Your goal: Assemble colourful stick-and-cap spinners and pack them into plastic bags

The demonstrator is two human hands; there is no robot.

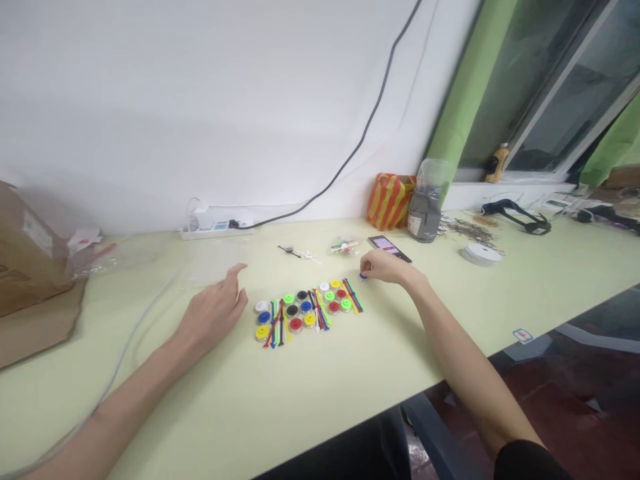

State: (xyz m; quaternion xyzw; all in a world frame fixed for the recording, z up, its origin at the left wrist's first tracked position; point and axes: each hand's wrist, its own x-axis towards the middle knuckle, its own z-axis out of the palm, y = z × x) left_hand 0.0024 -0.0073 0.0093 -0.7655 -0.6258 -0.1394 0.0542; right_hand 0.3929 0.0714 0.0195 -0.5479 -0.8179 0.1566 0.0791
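Note:
My right hand (384,265) has its fingers closed on a small round blue cap (363,277), low over the table at the right end of the laid-out pieces. My left hand (216,308) hovers to their left, fingers apart and holding nothing. Between the hands lie round caps on clear bases in several colours, such as a red cap (296,324) and a yellow cap (263,332). Bundles of thin coloured plastic arrows (277,323) lie between the cap groups. Behind them rest a black arrow (289,251) and a white arrow (309,256).
A clear bag of coloured parts (345,247) and a phone (390,249) lie farther back. A striped bag (390,201) and a grey container (424,215) stand by the wall. A power strip (215,229), a cardboard box (30,253) and a white cable (123,350) are leftward.

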